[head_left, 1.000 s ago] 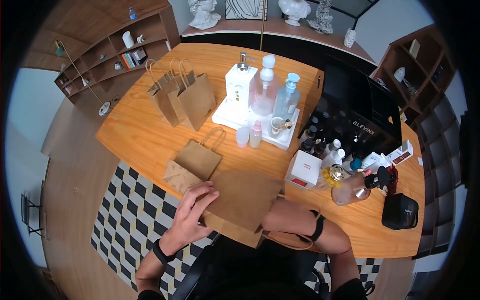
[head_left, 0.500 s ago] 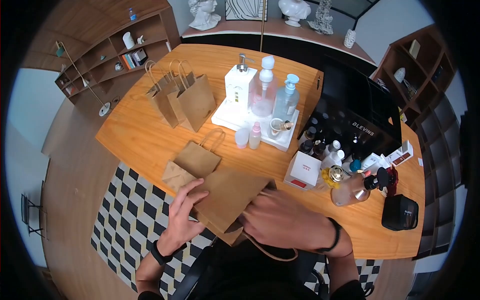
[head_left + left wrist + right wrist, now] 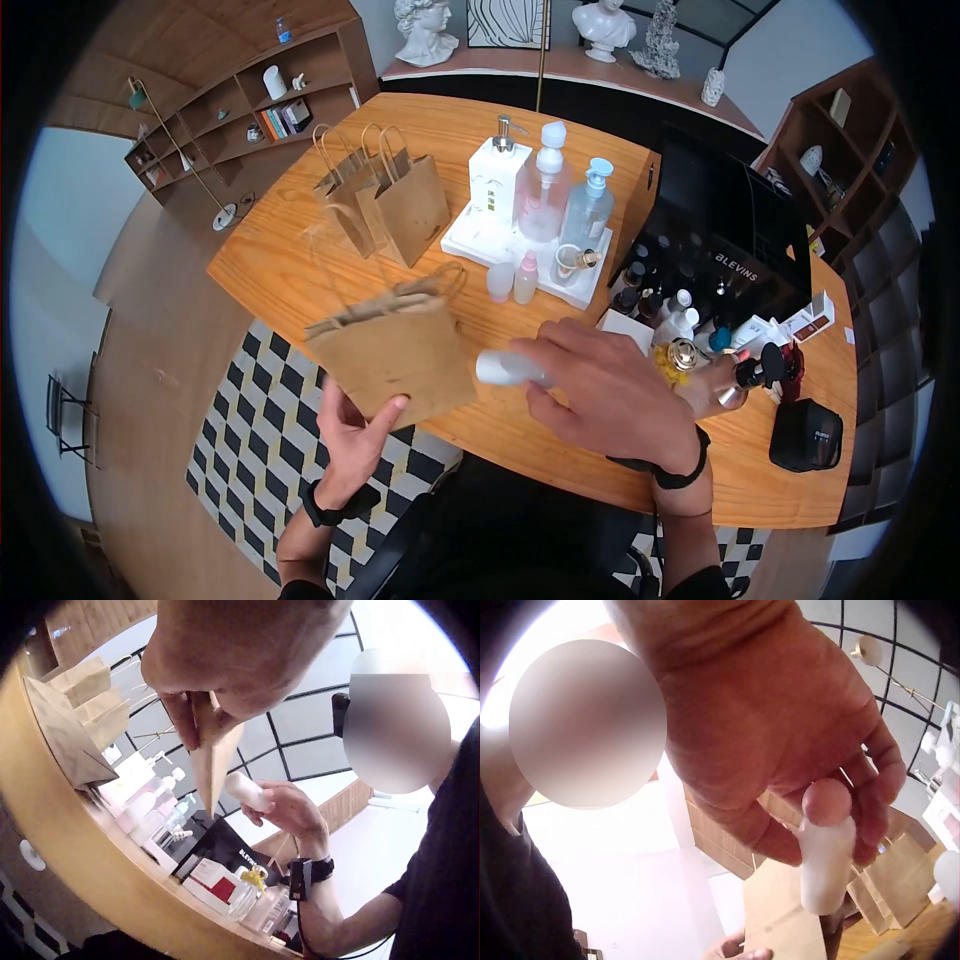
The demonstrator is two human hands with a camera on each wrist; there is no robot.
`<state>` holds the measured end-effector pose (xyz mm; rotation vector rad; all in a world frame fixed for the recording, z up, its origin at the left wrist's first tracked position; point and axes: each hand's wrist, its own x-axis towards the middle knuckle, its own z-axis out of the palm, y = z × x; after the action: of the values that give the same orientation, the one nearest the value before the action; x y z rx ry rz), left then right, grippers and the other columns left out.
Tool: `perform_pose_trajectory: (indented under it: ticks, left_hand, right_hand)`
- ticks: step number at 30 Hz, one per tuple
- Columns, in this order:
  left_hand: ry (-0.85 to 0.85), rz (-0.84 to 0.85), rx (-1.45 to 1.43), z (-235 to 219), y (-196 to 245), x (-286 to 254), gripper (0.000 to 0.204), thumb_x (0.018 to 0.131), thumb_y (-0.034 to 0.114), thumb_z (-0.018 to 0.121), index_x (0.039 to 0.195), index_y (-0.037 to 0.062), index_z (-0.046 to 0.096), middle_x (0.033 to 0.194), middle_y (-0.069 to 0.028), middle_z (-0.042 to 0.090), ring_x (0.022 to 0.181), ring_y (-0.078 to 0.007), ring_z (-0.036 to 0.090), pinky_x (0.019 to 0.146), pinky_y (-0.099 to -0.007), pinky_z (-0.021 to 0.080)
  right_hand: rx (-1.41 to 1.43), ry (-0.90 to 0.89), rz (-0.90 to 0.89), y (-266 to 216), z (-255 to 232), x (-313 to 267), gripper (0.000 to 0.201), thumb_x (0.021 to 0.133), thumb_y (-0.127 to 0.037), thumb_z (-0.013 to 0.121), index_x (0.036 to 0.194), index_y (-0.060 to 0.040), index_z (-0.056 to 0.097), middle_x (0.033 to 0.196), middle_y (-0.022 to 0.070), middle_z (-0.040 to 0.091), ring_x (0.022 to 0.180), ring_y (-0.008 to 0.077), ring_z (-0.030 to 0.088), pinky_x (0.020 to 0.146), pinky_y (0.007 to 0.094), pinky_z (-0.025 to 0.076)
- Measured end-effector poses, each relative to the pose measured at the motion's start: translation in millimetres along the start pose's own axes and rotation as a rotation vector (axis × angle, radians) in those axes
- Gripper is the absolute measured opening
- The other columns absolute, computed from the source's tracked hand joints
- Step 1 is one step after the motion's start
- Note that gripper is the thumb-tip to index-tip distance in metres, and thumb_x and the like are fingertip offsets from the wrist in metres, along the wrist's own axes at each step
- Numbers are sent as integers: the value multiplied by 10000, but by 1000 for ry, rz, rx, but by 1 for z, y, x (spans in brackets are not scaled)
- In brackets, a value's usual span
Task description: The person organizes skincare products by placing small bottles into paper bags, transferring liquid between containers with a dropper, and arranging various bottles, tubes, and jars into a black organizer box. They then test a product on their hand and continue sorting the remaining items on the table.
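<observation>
My left hand (image 3: pixel 350 440) grips a brown paper bag (image 3: pixel 400 350) low on its side, thumb across the front face. The bag is held up over the near edge of the table, its handles pointing away from me. To the right of it, my right hand (image 3: pixel 620 395) holds a small white bottle (image 3: pixel 500 367) in its fingers, the pale end pointing at the bag. In the right wrist view the white bottle (image 3: pixel 826 874) hangs below the fingertips, in front of the paper bag (image 3: pixel 784 911). A second bag lying behind the held one is mostly hidden.
Two paper bags (image 3: pixel 405 205) stand at the back left. A white tray (image 3: pixel 465 240) carries pump bottles, with a small pink-capped bottle (image 3: pixel 525 280) before it. At right are a black case (image 3: pixel 730 230), crowded bottles, a white box (image 3: pixel 627 328) and a black pouch (image 3: pixel 805 435).
My right hand came out of the bag, moved right and now holds the white bottle. The left hand turned the bag, so its mouth, which faced right, now faces away from me.
</observation>
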<state>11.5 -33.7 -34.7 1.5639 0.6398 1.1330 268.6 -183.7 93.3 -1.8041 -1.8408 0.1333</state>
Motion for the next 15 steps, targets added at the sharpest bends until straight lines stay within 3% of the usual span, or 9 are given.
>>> perform_pose_trajectory:
  ticks: [3,4,6,7,8,10,12,13,15]
  left_hand:
    - [115,27,61,-15,7,13,644,949,28,804,1506,-34,486,1340,-91,662,1152,-159,655,973,-315,532]
    - [116,25,65,-25,11,17,644,949,28,804,1506,-34,486,1340,-91,662,1152,-159,655,973,-315,532]
    - [279,-97,174,-40,20,27,486,1026,84,728,1449,-24,513,1316,-88,670,1196,-143,645,1043,-301,510]
    - [377,122,179,-34,19,33,394,1075,100,665,1421,-35,533,1291,-85,689,1149,-116,647,1003,-282,518]
    - [421,181,222,-45,12,35,347,1081,95,656,1391,-43,585,1273,-88,704,1129,-89,623,970,-274,514]
    - [360,177,559,-59,18,34,310,1075,46,632,1375,-30,647,1315,-132,718,1120,-139,634,963,-299,506]
    - [333,609,960,-42,29,45,348,1003,-70,623,1342,-28,686,1345,-175,717,1044,-251,647,925,-336,509]
    - [279,705,1037,-40,24,48,455,931,-132,624,1369,-22,681,1384,-220,692,1049,-340,641,934,-378,502]
    - [137,730,1119,-24,13,46,599,804,-170,619,1385,-34,671,1405,-214,675,1055,-347,621,942,-437,506]
  right_hand:
    - [-48,-95,5,2,2,-1,279,902,-153,700,1132,3,715,932,156,658,915,349,681,771,459,552]
    - [-66,-96,16,2,0,-2,218,913,-154,683,1050,16,691,933,164,659,927,351,674,772,467,555]
    - [-76,-89,31,1,-1,-3,189,924,-155,665,967,29,667,933,171,659,939,352,667,774,475,557]
    - [-86,-104,46,1,-2,-3,188,925,-153,662,961,32,668,928,170,662,936,351,669,781,473,558]
    - [-97,-118,62,1,-2,-3,189,926,-150,659,955,36,669,922,169,665,933,350,671,789,471,559]
    - [-93,-132,50,1,-1,-2,189,927,-150,657,950,37,671,919,170,668,933,349,672,793,471,559]
    - [-95,-153,35,1,1,-2,189,928,-150,655,946,37,673,916,171,670,932,349,674,797,470,558]
    - [-108,-154,32,2,4,-2,225,915,-154,672,1043,30,693,916,159,663,915,343,674,768,462,551]
    - [-126,-160,22,4,7,-3,300,901,-158,690,1141,22,713,915,147,655,899,336,674,740,453,543]
